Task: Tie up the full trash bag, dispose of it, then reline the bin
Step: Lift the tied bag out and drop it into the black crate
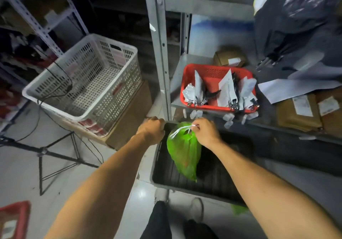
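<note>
Shelving: we stand before a grey metal rack (pixel 159 57) whose lower shelf runs off to our right, cluttered with brown parcels (pixel 298 112), loose paper and dark plastic wrapping.
White basket: a large perforated laundry-style basket (pixel 87 79) sits to our left on top of a cardboard box (pixel 129 120), tilted toward us, with a thin black cable draped over its rim.
Bin: the dark bin (pixel 212 174) lies below the shelf edge, at our feet; its ribbed inner wall shows bare, with no liner that we can make out.
Red tray: a red perforated tray (pixel 216 70) rests on the shelf just above the bin, holding white folded papers and metal clips.
Green bag: we hold the green trash bag (pixel 185 151) over the open bin; it hangs down from its gathered neck, its lower tip above the bin's ribbed wall. White drawstring loops (pixel 182 128) stick out at the top.
Right hand: our right hand (pixel 206 132) is closed on the bag's neck and white strings, taking its weight.
Left hand: our left hand (pixel 152 128) is curled closed over the bin's far left corner rim, just beside the bag but not touching it.
</note>
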`<state>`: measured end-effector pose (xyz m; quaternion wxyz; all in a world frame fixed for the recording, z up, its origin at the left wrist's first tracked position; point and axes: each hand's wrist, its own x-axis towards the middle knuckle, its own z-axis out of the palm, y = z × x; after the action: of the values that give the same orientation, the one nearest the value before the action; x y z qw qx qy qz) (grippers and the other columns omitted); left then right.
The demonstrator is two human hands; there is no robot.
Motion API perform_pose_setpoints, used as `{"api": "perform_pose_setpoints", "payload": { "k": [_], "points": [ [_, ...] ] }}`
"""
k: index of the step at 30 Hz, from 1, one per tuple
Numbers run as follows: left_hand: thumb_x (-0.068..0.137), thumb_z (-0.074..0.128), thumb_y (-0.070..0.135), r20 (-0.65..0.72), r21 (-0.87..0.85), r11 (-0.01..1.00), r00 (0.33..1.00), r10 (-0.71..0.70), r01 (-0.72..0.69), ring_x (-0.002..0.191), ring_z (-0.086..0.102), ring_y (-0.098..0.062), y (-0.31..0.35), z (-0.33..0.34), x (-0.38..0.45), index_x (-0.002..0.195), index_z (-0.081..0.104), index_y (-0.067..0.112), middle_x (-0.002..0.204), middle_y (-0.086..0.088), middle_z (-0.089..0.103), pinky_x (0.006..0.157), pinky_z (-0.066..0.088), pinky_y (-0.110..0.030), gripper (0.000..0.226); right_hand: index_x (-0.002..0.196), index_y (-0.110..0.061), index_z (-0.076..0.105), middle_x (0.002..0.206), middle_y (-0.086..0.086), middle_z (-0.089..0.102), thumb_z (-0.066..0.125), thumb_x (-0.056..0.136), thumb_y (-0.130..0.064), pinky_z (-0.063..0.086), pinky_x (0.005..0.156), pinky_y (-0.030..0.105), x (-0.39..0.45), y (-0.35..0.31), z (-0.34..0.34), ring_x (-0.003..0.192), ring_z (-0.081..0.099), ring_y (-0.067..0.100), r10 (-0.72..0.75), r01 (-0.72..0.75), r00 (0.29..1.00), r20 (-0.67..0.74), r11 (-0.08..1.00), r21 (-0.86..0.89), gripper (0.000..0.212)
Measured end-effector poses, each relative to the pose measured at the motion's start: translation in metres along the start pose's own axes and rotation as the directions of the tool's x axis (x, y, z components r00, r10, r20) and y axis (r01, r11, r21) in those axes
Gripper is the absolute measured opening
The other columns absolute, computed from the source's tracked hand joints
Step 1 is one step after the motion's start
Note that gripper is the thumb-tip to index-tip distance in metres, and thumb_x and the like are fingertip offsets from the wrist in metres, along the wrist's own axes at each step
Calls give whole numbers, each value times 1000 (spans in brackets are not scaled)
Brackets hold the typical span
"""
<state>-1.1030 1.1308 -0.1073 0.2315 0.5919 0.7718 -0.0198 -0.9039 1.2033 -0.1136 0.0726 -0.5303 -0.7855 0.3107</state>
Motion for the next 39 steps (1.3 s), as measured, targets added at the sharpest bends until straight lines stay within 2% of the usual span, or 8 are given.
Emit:
{"api": "perform_pose_setpoints", "payload": {
  "k": [3, 6, 18, 22, 28, 30, 34, 39],
  "points": [
    [86, 52, 27, 32, -24, 999, 999, -27, 28, 126, 49, -31, -25, 7, 25, 128, 56, 20, 139, -8, 53, 104, 42, -37, 43, 84, -8, 74, 93, 13, 74, 62, 90, -14, 48, 76, 33, 18, 4, 14, 88, 67, 31, 71, -71, 997, -3, 997, 7, 14],
    [91, 54, 29, 76, -20, 998, 995, -63, 65, 131, 45, -33, -43, 7, 42, 138, 49, 18, 143, -10, 48, 107, 37, -35, 49, 86, -8, 74, 92, 13, 74, 62, 91, -13, 48, 75, 32, 36, -2, 26, 88, 67, 30, 82, -82, 996, 25, 997, 0, 14],
    [89, 53, 30, 145, -33, 995, 986, -84, 89, 121, 53, -32, -92, 24, 72, 137, 48, 20, 135, -12, 55, 101, 46, -41, 49, 81, -10, 74, 88, 13, 74, 64, 87, -15, 51, 71, 34, 57, 3, 90, 87, 68, 34, 197, -193, 973, 121, 980, -42, 13],
    [89, 52, 30, 158, -24, 998, 986, -62, 67, 120, 54, -32, -93, 32, 73, 136, 50, 19, 133, -13, 57, 100, 46, -41, 48, 84, -11, 75, 91, 14, 74, 65, 87, -17, 52, 73, 36, 46, 7, 106, 90, 68, 34, 214, -204, 959, 184, 976, -71, 13],
    [90, 54, 30, 169, -16, 1000, 986, -14, 17, 118, 56, -33, -84, 33, 73, 132, 53, 18, 129, -14, 60, 96, 45, -36, 44, 84, -17, 74, 92, 9, 74, 66, 86, -22, 53, 72, 34, 30, 13, 108, 90, 68, 31, 242, -228, 949, 202, 970, -88, 9],
    [90, 54, 30, 178, -17, 1000, 984, -8, 11, 118, 56, -33, -78, 30, 72, 132, 53, 19, 128, -14, 60, 96, 45, -35, 43, 86, -19, 73, 93, 6, 74, 67, 85, -25, 53, 73, 33, 26, 13, 103, 92, 68, 30, 238, -222, 951, 195, 970, -100, 9],
    [89, 55, 34, 181, -47, 999, 983, 30, -22, 118, 56, -33, -65, 20, 70, 130, 54, 18, 127, -13, 61, 97, 47, -38, 44, 98, -18, 74, 104, 6, 74, 64, 85, -21, 54, 86, 34, 18, 11, 83, 101, 68, 27, 247, -240, 959, 136, 969, -65, 17],
    [90, 55, 29, 143, -20, 996, 985, 91, -90, 118, 56, -33, -44, 1, 69, 126, 57, 13, 127, -14, 60, 97, 47, -39, 40, 102, -20, 74, 110, 6, 72, 63, 85, -24, 53, 89, 32, 4, 10, 56, 105, 66, 27, 253, -245, 965, 76, 965, -98, 20]
  ]
}}
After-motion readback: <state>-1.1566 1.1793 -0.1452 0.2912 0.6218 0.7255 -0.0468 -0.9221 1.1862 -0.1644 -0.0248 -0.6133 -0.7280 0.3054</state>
